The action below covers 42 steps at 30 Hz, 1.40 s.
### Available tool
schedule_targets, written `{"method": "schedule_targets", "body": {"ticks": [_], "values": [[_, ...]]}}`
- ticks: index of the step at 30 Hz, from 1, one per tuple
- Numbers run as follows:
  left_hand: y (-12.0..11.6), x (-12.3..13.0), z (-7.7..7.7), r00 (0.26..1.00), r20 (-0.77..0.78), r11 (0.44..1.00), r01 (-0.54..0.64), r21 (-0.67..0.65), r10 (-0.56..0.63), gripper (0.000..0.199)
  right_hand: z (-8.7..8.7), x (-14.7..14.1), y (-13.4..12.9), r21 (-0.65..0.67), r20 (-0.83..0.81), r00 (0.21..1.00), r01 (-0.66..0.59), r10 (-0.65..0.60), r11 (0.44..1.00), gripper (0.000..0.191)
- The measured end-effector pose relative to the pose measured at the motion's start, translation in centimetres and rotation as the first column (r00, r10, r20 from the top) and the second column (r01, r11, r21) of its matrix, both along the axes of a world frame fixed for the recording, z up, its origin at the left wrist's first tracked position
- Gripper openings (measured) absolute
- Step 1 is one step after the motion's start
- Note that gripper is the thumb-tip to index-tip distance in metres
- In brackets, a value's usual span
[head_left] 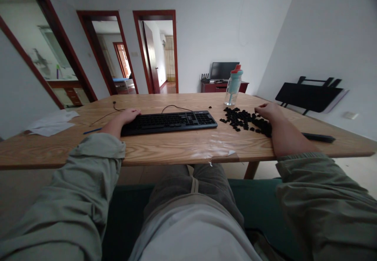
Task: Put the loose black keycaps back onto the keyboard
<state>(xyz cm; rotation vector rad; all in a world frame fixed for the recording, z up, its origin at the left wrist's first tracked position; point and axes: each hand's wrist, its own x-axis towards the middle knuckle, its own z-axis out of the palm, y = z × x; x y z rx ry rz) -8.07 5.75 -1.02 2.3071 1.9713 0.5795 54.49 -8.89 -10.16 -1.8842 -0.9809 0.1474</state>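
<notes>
A black computer keyboard (173,122) lies on the wooden table, its cable running off the back. My left hand (129,115) grips the left end of the keyboard, fingers curled over its far edge and partly hidden. To the right is a loose pile of small black keycaps (240,117), with one keycap (210,107) apart from the rest behind the keyboard. My right hand (269,112) is over the pile's right side, thumb and fingers pinched together. Whatever lies between those fingertips is too small to make out.
A clear bottle with a red lid (232,88) stands behind the pile. Beyond my right wrist lies a long black object (319,137). White papers (53,123) and a blue pen (92,130) are at the left. Torn clear tape (220,151) marks the wooden table's (165,149) front edge.
</notes>
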Motion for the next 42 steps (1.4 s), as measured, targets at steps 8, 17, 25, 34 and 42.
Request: {"method": "schedule_targets", "body": {"ticks": [8,17,25,34,42], "values": [[-0.4,1.7,0.3,0.998,-0.05,0.988,0.043,0.146,-0.036,0.046,3.2,-6.1,-2.1,0.505,-0.403,0.489,-0.586,0.774,0.633,0.029],[-1.8,3.5,0.7,0.989,-0.134,0.98,0.08,0.182,-0.056,0.048,3.2,-6.7,-1.8,0.535,-0.489,0.342,-0.608,0.802,0.586,0.013],[-4.5,8.9,0.3,0.936,-0.198,0.876,0.343,0.339,-0.29,0.044,2.7,-7.1,-1.1,0.525,-0.534,0.279,-0.631,0.798,0.571,0.015],[-9.5,18.4,-0.6,0.682,-0.147,0.594,0.707,0.384,-0.716,0.038,5.5,-13.0,-0.8,0.311,-0.544,0.304,-0.793,0.782,0.524,0.02],[-11.3,24.5,-1.5,0.647,-0.073,0.564,0.709,0.423,-0.759,0.023,7.0,-17.8,0.7,0.265,-0.588,0.275,-0.823,0.761,0.503,0.007]]}}
